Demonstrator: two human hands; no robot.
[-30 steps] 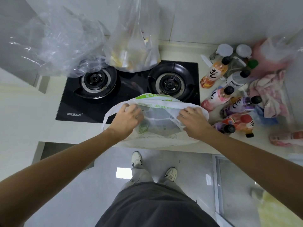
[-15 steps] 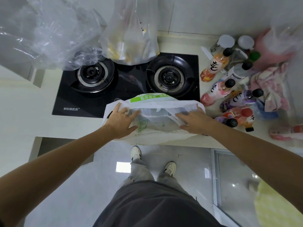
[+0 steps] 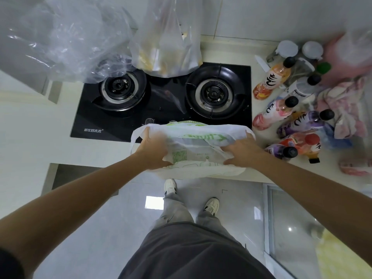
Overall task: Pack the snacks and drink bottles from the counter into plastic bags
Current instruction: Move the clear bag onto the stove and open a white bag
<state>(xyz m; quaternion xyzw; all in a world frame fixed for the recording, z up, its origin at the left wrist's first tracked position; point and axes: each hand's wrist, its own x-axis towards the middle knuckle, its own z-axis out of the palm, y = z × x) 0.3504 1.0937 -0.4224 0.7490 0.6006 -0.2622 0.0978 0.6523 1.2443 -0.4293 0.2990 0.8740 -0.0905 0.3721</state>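
Head view: both hands, left hand (image 3: 154,152) and right hand (image 3: 240,153), grip white green-printed bag (image 3: 198,137)

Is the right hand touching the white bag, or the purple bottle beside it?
Touching the bag only. The head view shows the right hand gripping the white plastic bag, with a sliver of counter between it and the purple bottle.

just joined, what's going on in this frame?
A person stands at a kitchen counter, both hands on a white plastic bag with green print lying at the counter's front edge, before a black two-burner gas stove. The left hand and right hand grip its sides, apparently working it open. Colourful drink bottles with black caps lie unpacked to the right. A filled clear plastic bag sits behind the stove.
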